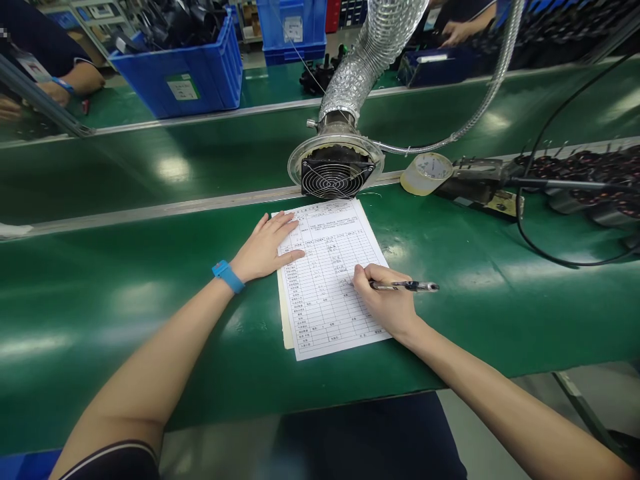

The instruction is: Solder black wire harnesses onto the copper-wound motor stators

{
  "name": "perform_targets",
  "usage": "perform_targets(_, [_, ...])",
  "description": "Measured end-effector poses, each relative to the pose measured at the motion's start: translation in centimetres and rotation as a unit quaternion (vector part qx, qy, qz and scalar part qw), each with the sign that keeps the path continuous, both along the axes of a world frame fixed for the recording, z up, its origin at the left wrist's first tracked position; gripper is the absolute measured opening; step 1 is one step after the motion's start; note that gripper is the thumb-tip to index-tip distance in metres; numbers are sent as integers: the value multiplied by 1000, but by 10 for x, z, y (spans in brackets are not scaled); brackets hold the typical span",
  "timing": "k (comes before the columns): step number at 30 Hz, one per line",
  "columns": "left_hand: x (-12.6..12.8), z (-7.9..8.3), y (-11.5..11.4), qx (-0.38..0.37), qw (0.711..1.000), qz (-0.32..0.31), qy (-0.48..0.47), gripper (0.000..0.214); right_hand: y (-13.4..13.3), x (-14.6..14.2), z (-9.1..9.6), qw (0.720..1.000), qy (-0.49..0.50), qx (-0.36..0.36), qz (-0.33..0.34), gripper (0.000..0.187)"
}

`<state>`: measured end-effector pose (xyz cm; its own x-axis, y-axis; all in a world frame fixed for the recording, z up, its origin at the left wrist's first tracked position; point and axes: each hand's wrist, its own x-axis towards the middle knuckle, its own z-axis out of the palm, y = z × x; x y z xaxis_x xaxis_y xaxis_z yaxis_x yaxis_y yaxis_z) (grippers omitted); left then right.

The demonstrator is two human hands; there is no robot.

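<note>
A printed form [333, 320] with a table and some handwriting lies on the green bench, over a cream sheet [286, 327] whose left edge shows. My left hand [267, 248] rests flat on the form's upper left part, fingers spread, with a blue band [229, 276] on the wrist. My right hand [387, 300] is closed around a pen [407, 286] and rests on the right side of the form. The pen's back end points right; its tip is hidden by my fingers.
A fan [334, 179] on a foil duct [357, 60] hangs just beyond the form. Right of it are a tape roll [427, 174], a metal tool [477, 180] and a black cable [523, 230]. Across the bench stands a blue bin [185, 77]; co-workers' arms [83, 77] show behind.
</note>
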<state>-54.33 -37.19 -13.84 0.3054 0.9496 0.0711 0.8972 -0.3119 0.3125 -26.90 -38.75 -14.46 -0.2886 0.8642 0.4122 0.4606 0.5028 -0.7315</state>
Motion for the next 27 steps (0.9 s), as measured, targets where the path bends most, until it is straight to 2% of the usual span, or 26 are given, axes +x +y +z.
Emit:
perform_targets(3, [-1,-1,0,0,1000,0,0,76,-3,2,1,1000,8,-4,-4,45])
perform_targets(11, [0,1,0,-2,1000,2,5,76,-4,3,1,998,1,-38,47,45])
perform_targets(17, [-1,-1,0,0,1000,-1,4,76,-3,1,-2,999,-12,-2,50,46])
perform_targets(27, [0,1,0,-3,1000,1,14,78,-2,2,-6,996,-31,-5,82,42])
